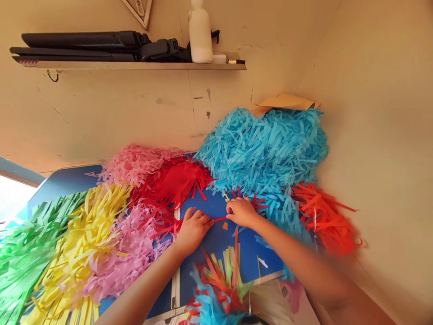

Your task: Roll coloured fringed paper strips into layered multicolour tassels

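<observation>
Between my two hands runs a short twisted length of red tissue paper [221,219], low over the blue tabletop [216,253]. Fingers of my left hand [194,228] pinch its left end, and red fringe strips spread out beyond them. At its right end my right hand [241,212] is closed on it, with more red fringe showing behind the knuckles. A small orange paper scrap [225,225] lies just below the twisted part. Past my hands sits a pile of red fringed tissue paper [176,180].
A big blue fringe pile [267,149] fills the back right, with orange-red fringe [324,216] beside it. Pink [135,164], lilac [131,253], yellow [81,243] and green fringe [40,253] lie left. A multicoloured tassel bunch [216,293] is near me. A wall shelf [135,66] holds a white bottle [200,36].
</observation>
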{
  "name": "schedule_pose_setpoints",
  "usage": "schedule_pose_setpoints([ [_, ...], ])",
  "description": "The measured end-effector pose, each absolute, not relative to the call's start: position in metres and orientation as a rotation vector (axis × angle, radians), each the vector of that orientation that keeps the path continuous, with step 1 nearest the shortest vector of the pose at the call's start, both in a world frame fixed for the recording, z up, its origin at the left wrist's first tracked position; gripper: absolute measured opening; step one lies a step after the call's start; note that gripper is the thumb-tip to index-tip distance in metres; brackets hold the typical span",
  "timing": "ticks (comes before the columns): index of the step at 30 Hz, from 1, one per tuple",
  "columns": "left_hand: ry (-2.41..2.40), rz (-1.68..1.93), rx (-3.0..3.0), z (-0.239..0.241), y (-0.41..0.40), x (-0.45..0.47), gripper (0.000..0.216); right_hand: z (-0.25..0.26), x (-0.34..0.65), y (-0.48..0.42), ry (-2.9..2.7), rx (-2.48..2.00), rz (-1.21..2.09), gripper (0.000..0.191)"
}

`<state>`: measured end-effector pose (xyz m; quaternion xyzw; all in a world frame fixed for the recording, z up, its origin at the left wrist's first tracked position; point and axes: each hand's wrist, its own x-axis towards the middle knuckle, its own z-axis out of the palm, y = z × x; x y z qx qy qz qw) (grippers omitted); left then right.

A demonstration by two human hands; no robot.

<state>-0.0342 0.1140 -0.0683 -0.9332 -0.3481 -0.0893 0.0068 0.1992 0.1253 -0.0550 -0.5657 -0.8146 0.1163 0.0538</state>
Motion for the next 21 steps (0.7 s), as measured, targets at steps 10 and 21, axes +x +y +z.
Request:
schedule_pose_setpoints([
  [10,-1.073,-0.454,-2.832,-0.072,0.109,-0.018,0.016,-0.068,0.167,0.116,-2.699,-1.217,0.058,0.027],
  [21,-0.694,-1.124,-2.767,0.021,0.048,-0.039,0.025,0.023,0.176,0.038,-1.949,-1.172,1.164,0.036],
])
